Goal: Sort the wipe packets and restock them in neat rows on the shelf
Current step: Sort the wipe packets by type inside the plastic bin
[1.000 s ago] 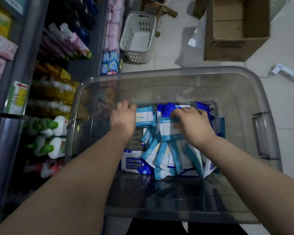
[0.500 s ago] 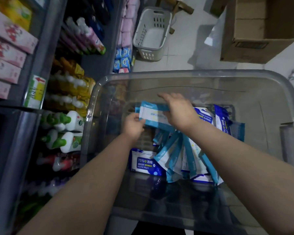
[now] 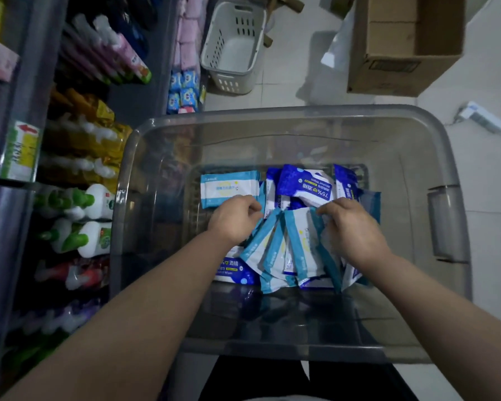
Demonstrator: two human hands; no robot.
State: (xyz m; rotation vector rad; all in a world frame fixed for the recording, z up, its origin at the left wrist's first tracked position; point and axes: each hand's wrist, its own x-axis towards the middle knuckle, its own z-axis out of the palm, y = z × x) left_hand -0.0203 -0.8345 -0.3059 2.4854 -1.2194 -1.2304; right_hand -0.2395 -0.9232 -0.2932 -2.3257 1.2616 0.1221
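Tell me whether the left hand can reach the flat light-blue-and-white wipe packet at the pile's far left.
Probably yes: the left hand sits beside the flat light-blue-and-white wipe packet, which lies uncovered in the clear plastic bin.

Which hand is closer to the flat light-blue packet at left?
Left. The left hand sits close by the flat packet; the right hand grips upright packets farther right.
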